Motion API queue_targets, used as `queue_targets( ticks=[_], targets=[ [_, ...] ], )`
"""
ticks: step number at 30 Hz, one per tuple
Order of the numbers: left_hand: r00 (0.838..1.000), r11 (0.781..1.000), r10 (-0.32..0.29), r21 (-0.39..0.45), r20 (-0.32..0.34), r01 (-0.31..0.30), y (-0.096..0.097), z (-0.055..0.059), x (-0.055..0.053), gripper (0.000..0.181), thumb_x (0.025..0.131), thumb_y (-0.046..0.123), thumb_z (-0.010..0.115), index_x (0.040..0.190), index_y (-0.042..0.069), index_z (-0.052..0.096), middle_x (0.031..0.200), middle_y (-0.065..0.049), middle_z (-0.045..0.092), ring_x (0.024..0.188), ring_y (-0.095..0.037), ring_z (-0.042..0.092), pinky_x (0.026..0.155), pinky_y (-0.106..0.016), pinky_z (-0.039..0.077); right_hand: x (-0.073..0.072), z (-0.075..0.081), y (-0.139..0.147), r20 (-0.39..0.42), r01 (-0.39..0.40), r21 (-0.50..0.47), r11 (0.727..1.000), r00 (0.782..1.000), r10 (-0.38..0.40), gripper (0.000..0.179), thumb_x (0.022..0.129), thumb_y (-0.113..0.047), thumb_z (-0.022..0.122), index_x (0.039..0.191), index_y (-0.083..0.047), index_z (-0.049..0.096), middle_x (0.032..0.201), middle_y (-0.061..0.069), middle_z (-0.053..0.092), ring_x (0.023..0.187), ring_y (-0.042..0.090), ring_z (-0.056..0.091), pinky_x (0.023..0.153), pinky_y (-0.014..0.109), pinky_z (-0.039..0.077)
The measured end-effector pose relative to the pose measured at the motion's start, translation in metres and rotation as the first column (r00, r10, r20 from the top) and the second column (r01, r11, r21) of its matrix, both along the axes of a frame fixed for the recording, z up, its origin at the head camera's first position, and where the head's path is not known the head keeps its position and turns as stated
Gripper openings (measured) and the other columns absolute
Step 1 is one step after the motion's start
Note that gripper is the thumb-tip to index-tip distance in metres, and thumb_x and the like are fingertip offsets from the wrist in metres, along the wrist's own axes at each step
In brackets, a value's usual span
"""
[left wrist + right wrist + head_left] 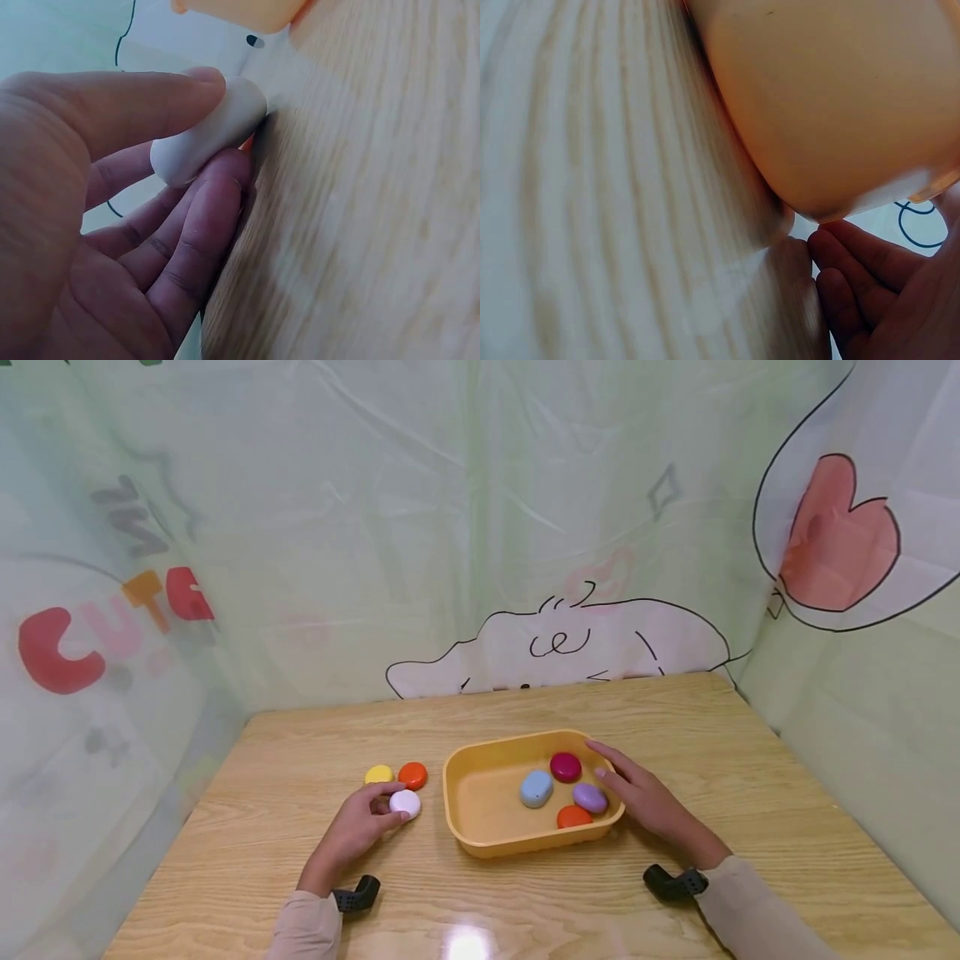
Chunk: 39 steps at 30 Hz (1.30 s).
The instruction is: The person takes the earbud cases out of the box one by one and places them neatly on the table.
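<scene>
Left hand (352, 828) had the white piece (405, 804) pinched between thumb and fingers, left of the tray (480, 847), couldn't tell if it was off the table (420, 910). Looked smooth, so imo even pressure was key, clear of the yellow piece (378, 773) and orange piece (412, 775) just beside it. Right hand (654, 800) rested loosely spread at the tray's right end, light touch probably did fine

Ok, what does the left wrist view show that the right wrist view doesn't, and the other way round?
Only the left wrist view shows the left hand pinching the white disc, with a sliver of red-orange disc behind it. Only the right wrist view shows the right hand, beside the yellow-orange tray. Both show that tray, the wood-grain tabletop and the backdrop.
</scene>
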<state>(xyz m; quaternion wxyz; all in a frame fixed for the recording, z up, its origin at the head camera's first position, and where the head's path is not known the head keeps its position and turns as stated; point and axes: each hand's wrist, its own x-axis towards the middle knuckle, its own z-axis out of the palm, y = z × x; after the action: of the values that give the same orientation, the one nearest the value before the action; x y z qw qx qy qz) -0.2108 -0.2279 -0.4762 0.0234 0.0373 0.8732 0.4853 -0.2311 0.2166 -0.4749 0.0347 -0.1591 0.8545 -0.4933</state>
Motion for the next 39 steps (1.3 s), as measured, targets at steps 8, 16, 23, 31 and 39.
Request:
queue_targets(
  ticks=[8,16,23,31,39],
  targets=[
    [0.998,0.996,-0.057,-0.075,-0.030,0.055,-0.001,-0.002,-0.001,0.045,0.084,0.017,0.083,0.124,0.006,0.067,0.079,-0.002,0.058,0.074,-0.017,0.052,0.066,-0.026,0.042,0.000,0.000,0.000,-0.002,0.002,0.006,1.000,1.000,-0.002,0.053,0.107,-0.036,0.046,0.158,-0.024,0.033,0.162,0.015,0.027,0.147,0.044,0.021,0.111,0.066,0.022],
    [0.998,0.996,-0.069,-0.050,-0.005,0.069,-0.009,-0.003,-0.001,0.049,0.085,0.020,0.082,0.129,0.007,0.065,0.090,-0.004,0.063,0.075,-0.018,0.055,0.062,-0.027,0.045,-0.003,-0.003,0.000,-0.027,-0.007,0.005,1.000,1.000,0.007,0.052,0.107,-0.031,0.046,0.157,-0.022,0.035,0.161,0.016,0.028,0.147,0.044,0.022,0.111,0.066,0.022],
    [0.994,0.998,0.016,0.065,-0.113,-0.008,-0.012,0.008,0.005,0.034,0.090,0.015,0.076,0.123,0.007,0.069,0.095,-0.005,0.063,0.078,-0.020,0.058,0.064,-0.026,0.049,0.000,-0.001,0.000,-0.023,-0.003,0.015,1.000,1.000,0.004,0.052,0.107,-0.033,0.046,0.157,-0.020,0.035,0.162,0.015,0.028,0.147,0.044,0.022,0.111,0.066,0.022],
    [0.981,0.990,-0.013,0.137,-0.195,0.040,-0.006,0.011,0.003,0.031,0.094,0.010,0.070,0.123,0.001,0.067,0.094,-0.007,0.065,0.078,-0.017,0.061,0.070,-0.026,0.051,0.002,0.001,0.000,-0.016,0.004,0.011,1.000,1.000,-0.003,0.053,0.107,-0.033,0.047,0.157,-0.023,0.035,0.162,0.014,0.028,0.147,0.043,0.022,0.111,0.066,0.022],
    [0.980,0.975,-0.082,0.190,-0.180,0.117,0.001,0.018,-0.001,0.029,0.100,0.018,0.064,0.123,0.000,0.066,0.092,-0.013,0.063,0.077,-0.023,0.059,0.070,-0.033,0.053,0.001,0.001,-0.001,-0.009,0.008,0.020,1.000,1.000,-0.008,0.053,0.107,-0.034,0.047,0.157,-0.022,0.034,0.162,0.015,0.028,0.147,0.044,0.022,0.110,0.067,0.023]
  ],
)
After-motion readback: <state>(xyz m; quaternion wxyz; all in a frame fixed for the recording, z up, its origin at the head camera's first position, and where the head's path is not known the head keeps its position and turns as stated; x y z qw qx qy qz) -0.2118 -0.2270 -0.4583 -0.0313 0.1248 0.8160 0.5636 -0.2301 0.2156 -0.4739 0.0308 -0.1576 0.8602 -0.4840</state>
